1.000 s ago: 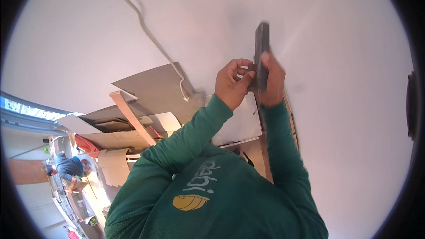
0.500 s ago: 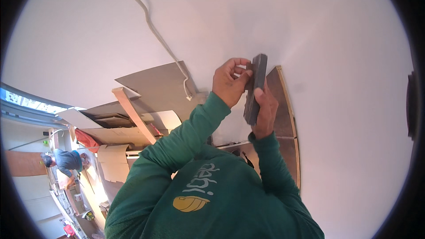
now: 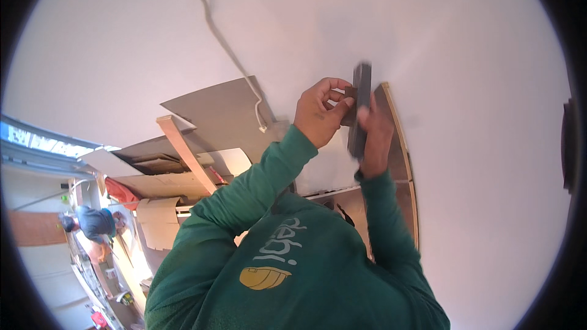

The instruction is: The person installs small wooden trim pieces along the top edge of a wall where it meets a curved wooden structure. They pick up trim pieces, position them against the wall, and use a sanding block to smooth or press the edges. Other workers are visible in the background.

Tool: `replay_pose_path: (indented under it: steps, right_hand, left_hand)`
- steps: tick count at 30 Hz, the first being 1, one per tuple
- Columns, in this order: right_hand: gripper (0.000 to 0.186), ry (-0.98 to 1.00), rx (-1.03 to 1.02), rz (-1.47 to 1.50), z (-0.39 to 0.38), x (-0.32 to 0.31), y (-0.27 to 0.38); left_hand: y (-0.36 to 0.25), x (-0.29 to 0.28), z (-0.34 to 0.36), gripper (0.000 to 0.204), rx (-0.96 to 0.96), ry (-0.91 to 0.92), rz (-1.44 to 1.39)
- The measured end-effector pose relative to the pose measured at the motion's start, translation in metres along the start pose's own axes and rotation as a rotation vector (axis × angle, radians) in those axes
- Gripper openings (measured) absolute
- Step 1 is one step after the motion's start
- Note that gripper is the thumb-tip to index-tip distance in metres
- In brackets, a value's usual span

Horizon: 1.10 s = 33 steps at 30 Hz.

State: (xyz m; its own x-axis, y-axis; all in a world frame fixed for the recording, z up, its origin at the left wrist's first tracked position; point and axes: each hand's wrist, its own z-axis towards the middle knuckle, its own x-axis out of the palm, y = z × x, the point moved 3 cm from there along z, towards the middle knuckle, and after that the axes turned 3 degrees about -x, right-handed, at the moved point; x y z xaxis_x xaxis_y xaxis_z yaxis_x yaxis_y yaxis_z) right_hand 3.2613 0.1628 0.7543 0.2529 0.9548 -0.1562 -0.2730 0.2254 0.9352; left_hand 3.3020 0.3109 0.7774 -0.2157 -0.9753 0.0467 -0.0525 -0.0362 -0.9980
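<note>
My right hand (image 3: 378, 137), blurred by motion, grips a long dark grey rectangular block (image 3: 362, 79) from its right side. The block stands nearly upright in the picture and resembles a sanding block. A small flat brown piece (image 3: 350, 92) is pinched between the thumb and fingers of my left hand (image 3: 319, 113). Its right edge meets the block's left face or lies just in front of it; I cannot tell which. Part of the piece is hidden by my left thumb. Both hands are raised in front of a white surface, with green sleeves on the forearms.
A pale cable (image 3: 211, 24) runs along the white surface to a small plug. Grey-brown sheets (image 3: 214, 110), a pinkish timber strip (image 3: 183, 153) and cardboard (image 3: 156, 223) are at the left. Beside my right arm stands a brown panel (image 3: 391, 128). A person (image 3: 95, 223) works far left.
My right hand and the dark block have moved up and slightly right, the block now more upright. My left hand keeps its pinch on the brown piece, nearly in place.
</note>
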Motion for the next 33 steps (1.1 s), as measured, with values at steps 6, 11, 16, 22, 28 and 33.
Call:
replay_pose_path:
  steps: [6,11,16,22,28,33]
  right_hand:
    - [0.063,0.015,-0.015,0.129,0.034,0.006,0.024]
    - [0.064,-0.011,-0.01,0.134,-0.009,0.002,0.005]
    - [0.064,0.011,0.011,0.111,0.038,-0.007,0.035]
    - [0.065,0.014,-0.092,0.067,-0.005,-0.002,0.021]
    - [0.067,-0.008,0.005,0.106,0.039,-0.016,0.04]
    - [0.063,-0.007,-0.048,0.189,-0.01,-0.013,0.016]
  left_hand:
    - [-0.009,-0.001,-0.005,0.031,0.075,-0.023,-0.069]
    - [-0.001,-0.005,-0.009,0.03,0.075,0.011,-0.017]
    - [-0.007,0.01,-0.017,0.031,0.088,0.057,0.032]
    - [-0.009,0.001,-0.016,0.029,0.077,0.022,-0.025]
    - [-0.01,0.016,-0.019,0.031,0.131,0.06,0.074]
    - [-0.008,0.008,-0.006,0.031,0.111,0.034,-0.018]
